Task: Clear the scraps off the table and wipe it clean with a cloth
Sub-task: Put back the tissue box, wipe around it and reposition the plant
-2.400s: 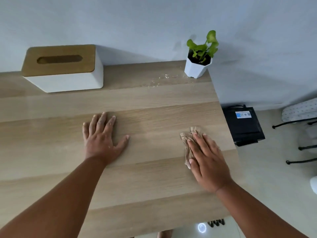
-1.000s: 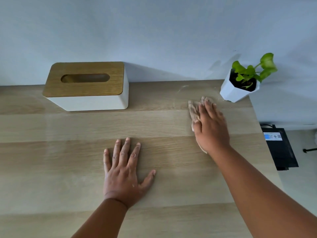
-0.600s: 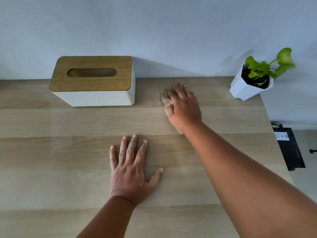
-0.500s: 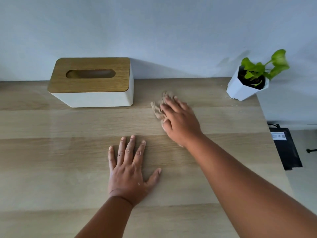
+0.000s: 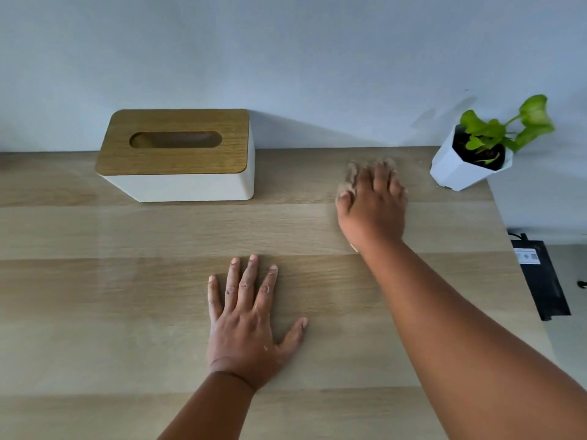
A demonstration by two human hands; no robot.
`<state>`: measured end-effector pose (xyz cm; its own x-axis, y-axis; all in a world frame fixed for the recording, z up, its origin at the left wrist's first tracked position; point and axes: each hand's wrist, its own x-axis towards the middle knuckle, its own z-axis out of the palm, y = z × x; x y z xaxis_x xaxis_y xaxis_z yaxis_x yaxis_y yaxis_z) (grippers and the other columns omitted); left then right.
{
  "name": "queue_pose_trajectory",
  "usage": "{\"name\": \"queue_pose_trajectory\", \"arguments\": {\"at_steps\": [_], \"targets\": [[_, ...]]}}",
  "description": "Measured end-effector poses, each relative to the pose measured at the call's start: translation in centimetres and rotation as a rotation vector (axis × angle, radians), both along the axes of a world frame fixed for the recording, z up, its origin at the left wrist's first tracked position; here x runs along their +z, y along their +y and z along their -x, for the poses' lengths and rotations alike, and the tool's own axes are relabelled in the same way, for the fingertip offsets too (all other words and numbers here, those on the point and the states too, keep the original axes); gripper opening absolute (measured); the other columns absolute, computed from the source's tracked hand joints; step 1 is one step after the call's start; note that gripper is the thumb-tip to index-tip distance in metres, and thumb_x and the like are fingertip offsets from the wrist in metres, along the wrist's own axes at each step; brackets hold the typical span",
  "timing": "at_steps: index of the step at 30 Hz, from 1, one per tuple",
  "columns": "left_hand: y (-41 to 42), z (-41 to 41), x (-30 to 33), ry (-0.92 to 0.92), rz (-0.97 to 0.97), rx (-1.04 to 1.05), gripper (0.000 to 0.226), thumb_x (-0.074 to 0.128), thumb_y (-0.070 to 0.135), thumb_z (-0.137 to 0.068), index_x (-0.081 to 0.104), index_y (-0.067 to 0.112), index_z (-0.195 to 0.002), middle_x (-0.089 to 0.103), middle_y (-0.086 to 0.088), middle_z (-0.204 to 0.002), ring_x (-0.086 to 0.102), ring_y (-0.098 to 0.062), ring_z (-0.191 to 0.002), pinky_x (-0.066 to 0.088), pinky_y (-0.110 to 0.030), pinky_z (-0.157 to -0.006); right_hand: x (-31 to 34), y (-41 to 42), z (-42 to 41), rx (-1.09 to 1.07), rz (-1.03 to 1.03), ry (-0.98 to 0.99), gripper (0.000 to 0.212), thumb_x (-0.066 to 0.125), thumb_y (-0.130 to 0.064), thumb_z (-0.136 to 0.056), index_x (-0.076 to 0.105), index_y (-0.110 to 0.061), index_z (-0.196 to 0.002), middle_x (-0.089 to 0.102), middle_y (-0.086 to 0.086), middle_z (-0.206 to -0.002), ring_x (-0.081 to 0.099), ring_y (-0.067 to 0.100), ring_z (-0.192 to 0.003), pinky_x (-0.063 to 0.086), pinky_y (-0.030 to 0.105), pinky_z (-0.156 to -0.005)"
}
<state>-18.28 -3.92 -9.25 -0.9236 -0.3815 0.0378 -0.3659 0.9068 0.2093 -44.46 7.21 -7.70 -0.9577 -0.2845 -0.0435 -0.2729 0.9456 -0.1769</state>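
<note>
One cloth (image 5: 351,173) beneath right grip (image 5: 373,204)

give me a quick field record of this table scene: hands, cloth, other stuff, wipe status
left hand: flat on the light wooden table, fingers spread
right hand: pressing the crumpled beige cloth near the back edge
other: white tissue box with wooden lid; small white pot with green plant
scraps: tiny specks by the pot
status: wiping under way
</note>
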Motion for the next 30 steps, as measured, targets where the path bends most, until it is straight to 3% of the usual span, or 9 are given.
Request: {"name": "queue_pose_trajectory", "arguments": {"at_steps": [7,11,14,21,27,30], "targets": [[0.0,0.1,-0.1,-0.033,0.01,-0.001,0.095,0.05,0.081,-0.079,0.04,0.024,-0.154,0.024,-0.006,-0.168,0.01,-0.029,-0.157,0.016,-0.065,-0.12,0.3,-6.5,-1.1,0.291,0.047,-0.001,0.058,0.042,-0.04,-0.091,0.05,-0.021,-0.145,0.033,0.013,-0.163,0.026,0.042,-0.15,0.024,0.056,-0.122],[-0.1,0.0,-0.1,-0.046,0.008,0.002,0.094,0.048,0.082,-0.08,0.039,0.025,-0.155,0.023,-0.005,-0.168,0.008,-0.027,-0.158,0.015,-0.064,-0.121,0.4,-3.7,-2.8,0.594,0.019,0.002,0.057,0.041,-0.039,-0.093,0.05,-0.02,-0.146,0.032,0.007,-0.165,0.026,0.036,-0.152,0.025,0.053,-0.122],[-0.1,0.1,0.1,-0.05,0.003,0.001,0.094,0.049,0.081,-0.079,0.042,0.024,-0.154,0.025,-0.005,-0.167,0.01,-0.027,-0.158,0.016,-0.064,-0.12,0.1,0.4,-4.2,0.68,0.03,-0.016,0.06,0.041,-0.04,-0.093,0.05,-0.019,-0.148,0.032,0.004,-0.166,0.025,0.03,-0.154,0.025,0.052,-0.123],[-0.1,0.0,0.2,-0.042,-0.009,-0.006,0.094,0.052,0.08,-0.078,0.043,0.023,-0.153,0.025,-0.006,-0.167,0.011,-0.028,-0.157,0.016,-0.064,-0.121,0.1,6.3,-3.6,0.289,0.025,-0.02,0.068,0.034,-0.047,-0.093,0.041,-0.017,-0.154,0.017,0.002,-0.171,0.017,0.029,-0.157,0.025,0.054,-0.123],[-0.1,0.1,0.1,-0.048,-0.01,-0.014,0.097,0.052,0.081,-0.077,0.043,0.022,-0.154,0.025,-0.007,-0.167,0.011,-0.03,-0.157,0.018,-0.066,-0.119,0.5,-1.4,-0.2,-0.017,0.007,-0.024,0.065,0.042,-0.04,-0.091,0.041,-0.016,-0.152,0.026,0.015,-0.166,0.021,0.043,-0.152,0.022,0.059,-0.122],[-0.1,0.1,0.1,-0.041,-0.019,-0.021,0.098,0.053,0.08,-0.076,0.043,0.021,-0.154,0.025,-0.007,-0.167,0.012,-0.03,-0.157,0.018,-0.067,-0.119,0.6,-5.4,-0.1,0.04,0.029,-0.032,0.062,0.042,-0.039,-0.091,0.044,-0.017,-0.149,0.03,0.018,-0.163,0.022,0.046,-0.151,0.021,0.061,-0.122]]}}
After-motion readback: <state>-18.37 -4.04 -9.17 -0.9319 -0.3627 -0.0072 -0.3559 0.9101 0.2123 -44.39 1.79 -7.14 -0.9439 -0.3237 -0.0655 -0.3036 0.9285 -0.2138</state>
